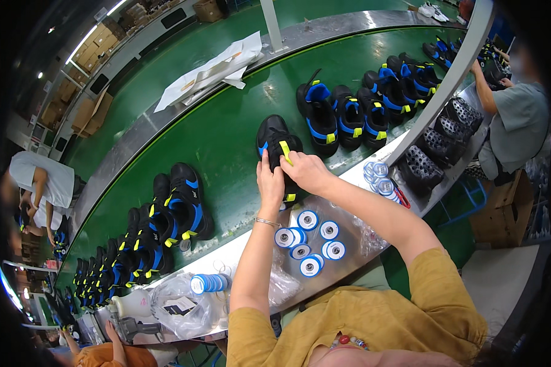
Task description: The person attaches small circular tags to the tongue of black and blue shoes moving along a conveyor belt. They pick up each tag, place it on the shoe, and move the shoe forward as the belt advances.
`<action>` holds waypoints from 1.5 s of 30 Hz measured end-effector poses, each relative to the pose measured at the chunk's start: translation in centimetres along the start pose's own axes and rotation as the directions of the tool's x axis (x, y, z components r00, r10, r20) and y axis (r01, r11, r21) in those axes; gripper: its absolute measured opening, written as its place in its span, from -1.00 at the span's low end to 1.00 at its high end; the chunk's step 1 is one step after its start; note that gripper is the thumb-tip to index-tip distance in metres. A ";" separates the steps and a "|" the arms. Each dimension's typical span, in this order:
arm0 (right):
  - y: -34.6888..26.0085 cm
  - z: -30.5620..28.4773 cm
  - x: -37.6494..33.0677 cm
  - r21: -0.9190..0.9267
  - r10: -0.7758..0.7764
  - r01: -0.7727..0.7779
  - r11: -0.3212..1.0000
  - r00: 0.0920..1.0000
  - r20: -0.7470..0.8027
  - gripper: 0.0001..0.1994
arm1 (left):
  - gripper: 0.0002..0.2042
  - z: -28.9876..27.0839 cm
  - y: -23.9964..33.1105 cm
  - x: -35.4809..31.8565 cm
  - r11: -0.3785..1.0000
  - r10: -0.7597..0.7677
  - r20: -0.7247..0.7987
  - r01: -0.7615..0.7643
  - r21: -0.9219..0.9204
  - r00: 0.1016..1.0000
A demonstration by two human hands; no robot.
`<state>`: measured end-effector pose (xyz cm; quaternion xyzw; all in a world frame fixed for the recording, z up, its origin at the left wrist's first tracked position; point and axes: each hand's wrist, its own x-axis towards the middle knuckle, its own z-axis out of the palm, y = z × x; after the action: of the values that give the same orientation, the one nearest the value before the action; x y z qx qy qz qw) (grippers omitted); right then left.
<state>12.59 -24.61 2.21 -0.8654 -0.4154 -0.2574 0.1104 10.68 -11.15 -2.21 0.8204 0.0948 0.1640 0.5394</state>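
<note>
Head view: we are listing one green conveyor (pixel 232 153), curving across the middle, and one metal worktop (pixel 343 264), running along its near side. Row of black, blue and yellow shoes (pixel 187 202): standing on the conveyor and trailing toward the lower left. Group of matching shoes (pixel 319 119): standing farther right on the same surface. White sheets (pixel 217 67): lying along the far metal edge. Clear plastic bag (pixel 183 306): lying at the worktop's left. One black shoe (pixel 271 129) with blue and yellow trim: sitting on the conveyor's near side, between row and group, its toe pointing away. Left hand (pixel 270 181): lying against the shoe's left side, fingers nearly straight; how firmly it is gripping, we are not able to tell. Right hand (pixel 307 172): bending its fingers in over the shoe's opening. Blue-and-white discs (pixel 307 220): lying below the hands, some overlapping. Yellow strip (pixel 284 148): standing at the opening, the right hand pinching it between closed fingertips.
</note>
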 end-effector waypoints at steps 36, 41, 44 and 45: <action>3.0 -4.5 0.2 -0.017 -0.140 0.149 0.989 0.959 0.245 -0.55 | -0.22 0.1 2.0 -2.8 0.957 0.283 -0.046 -0.278 0.081 0.958; 2.7 -4.3 0.1 0.043 -0.117 0.110 0.993 0.971 0.208 -0.57 | -0.33 0.4 0.6 -3.0 0.927 0.330 -0.033 -0.317 0.202 0.943; 3.1 -4.2 0.2 0.133 -0.051 0.029 0.991 0.984 0.170 -0.61 | -0.36 0.1 0.4 -2.7 0.951 0.275 -0.052 -0.263 0.160 0.960; 3.2 -4.2 0.3 0.166 -0.018 -0.009 0.986 0.988 0.156 -0.62 | -0.42 0.0 0.6 -2.6 0.945 0.282 -0.109 -0.257 0.202 0.953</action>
<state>13.78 -28.10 5.97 -0.8699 -0.4447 -0.1531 0.1483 8.25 -12.22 -2.10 0.8592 0.0330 0.2823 0.4254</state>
